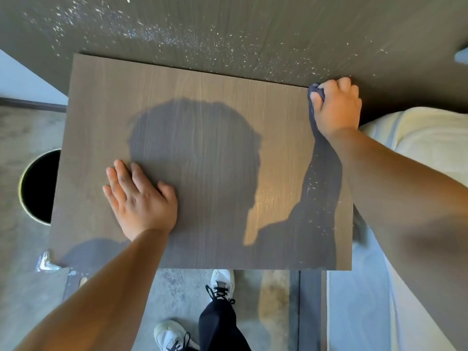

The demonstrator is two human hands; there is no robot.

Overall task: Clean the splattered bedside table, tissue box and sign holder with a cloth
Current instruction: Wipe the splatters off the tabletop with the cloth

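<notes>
Fingers (340, 84) of your right hand (336, 107) curl around the cloth (315, 91) at the desk's (202, 97) far right corner, remaining specks lying nearer you along that edge.

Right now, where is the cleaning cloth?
The dark cloth is bunched in the right hand, at the bedside table's far right corner, against the speckled wall panel.

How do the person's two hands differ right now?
The left hand lies flat with straight fingers near the table's middle and holds nothing; the right hand is curled around a dark cloth at the far right corner. Both are bare and touch the table.
</notes>
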